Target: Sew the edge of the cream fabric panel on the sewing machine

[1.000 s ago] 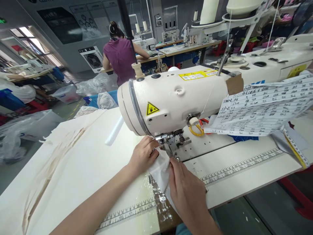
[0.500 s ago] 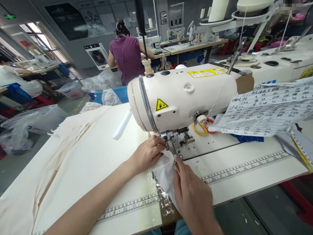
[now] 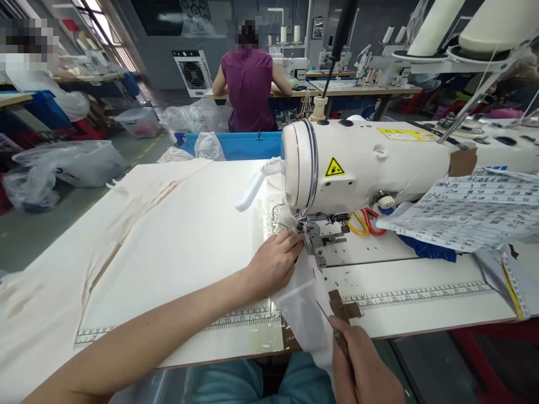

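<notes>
Thin white fabric [image 3: 297, 306] runs from under the sewing machine [image 3: 345, 163] down over the table's front edge. My left hand [image 3: 275, 261] lies on it just left of the presser foot [image 3: 309, 238], fingers bent together and gripping the cloth. Lower right, my right hand [image 3: 364, 365] is closed round an awl [image 3: 337, 335], a slim pointed metal tool with a brownish handle. The awl's tip points up and left at the fabric's right edge. Whether the right fingers also pinch the cloth is hidden.
Pale cloth pieces [image 3: 126, 241] lie along the left of the white table [image 3: 202, 241]. Scissors [image 3: 366, 222] with yellow and red handles rest behind the machine's foot. Handwritten sheets [image 3: 467, 210] lean at right. A person [image 3: 248, 84] sits farther back.
My right hand has drawn back from the presser foot toward the table's front edge, showing more fabric and the awl. My left hand stays beside the foot. The view has swung left.
</notes>
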`<action>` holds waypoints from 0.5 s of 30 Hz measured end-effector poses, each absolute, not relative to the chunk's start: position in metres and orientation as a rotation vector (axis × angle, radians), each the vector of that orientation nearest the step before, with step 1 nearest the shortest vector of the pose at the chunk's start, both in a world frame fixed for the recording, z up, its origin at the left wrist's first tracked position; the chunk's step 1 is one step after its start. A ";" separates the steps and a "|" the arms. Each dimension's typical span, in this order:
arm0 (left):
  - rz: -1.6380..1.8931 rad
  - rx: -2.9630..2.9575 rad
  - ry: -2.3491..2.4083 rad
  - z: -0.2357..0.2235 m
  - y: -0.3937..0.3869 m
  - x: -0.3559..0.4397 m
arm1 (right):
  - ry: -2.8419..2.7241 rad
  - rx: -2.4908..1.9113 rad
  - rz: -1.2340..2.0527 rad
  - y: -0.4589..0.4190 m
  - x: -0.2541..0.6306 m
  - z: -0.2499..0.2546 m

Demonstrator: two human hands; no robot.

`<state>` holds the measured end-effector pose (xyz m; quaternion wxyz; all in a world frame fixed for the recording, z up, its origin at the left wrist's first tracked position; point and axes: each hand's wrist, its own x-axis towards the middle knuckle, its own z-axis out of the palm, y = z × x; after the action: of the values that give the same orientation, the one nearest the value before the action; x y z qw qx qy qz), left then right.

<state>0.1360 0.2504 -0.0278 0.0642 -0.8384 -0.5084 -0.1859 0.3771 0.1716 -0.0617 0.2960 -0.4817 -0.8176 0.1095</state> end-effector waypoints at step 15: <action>-0.463 -2.605 -1.589 -0.031 0.248 0.127 | -2.379 -1.131 0.065 0.196 0.368 -0.040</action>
<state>0.1267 0.2482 -0.0309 0.0280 -0.8437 -0.5146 -0.1499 0.3681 0.1956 -0.0402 0.2506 -0.4156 -0.8740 0.0237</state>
